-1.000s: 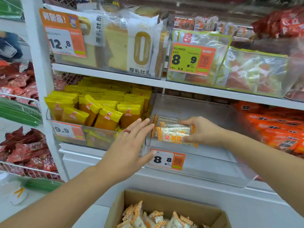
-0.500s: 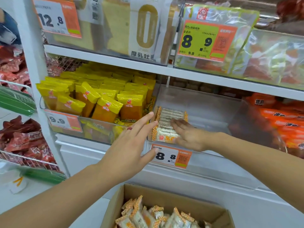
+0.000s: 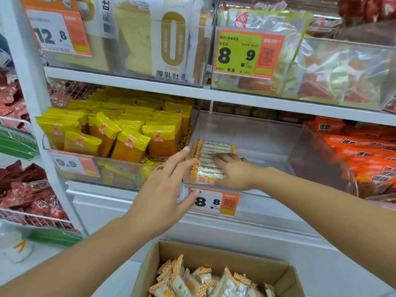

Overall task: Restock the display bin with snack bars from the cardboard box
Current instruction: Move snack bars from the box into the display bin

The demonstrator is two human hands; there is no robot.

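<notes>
A clear display bin (image 3: 267, 133) sits on the middle shelf, with an 8.8 price tag (image 3: 214, 201) on its front. A row of white snack bars with orange-checked ends (image 3: 209, 151) stands against the bin's left wall. My right hand (image 3: 232, 171) lies flat inside the bin, fingers pressing the row from the right. My left hand (image 3: 165, 187) is spread open outside the bin's left front corner, its fingertips at the bin wall. The cardboard box (image 3: 216, 254) below holds several more snack bars (image 3: 205, 279).
A bin of yellow packets (image 3: 120, 133) stands left of the display bin, and orange packets (image 3: 364, 155) fill the bin to its right. Bagged bread (image 3: 154, 39) and other bags sit on the shelf above. Red packets (image 3: 25, 189) hang in wire racks at far left.
My right hand set the bundle of bars down, turned it lengthwise against the bin's left wall, and now presses it flat. The left hand stayed near the bin corner. The view has shifted slightly down.
</notes>
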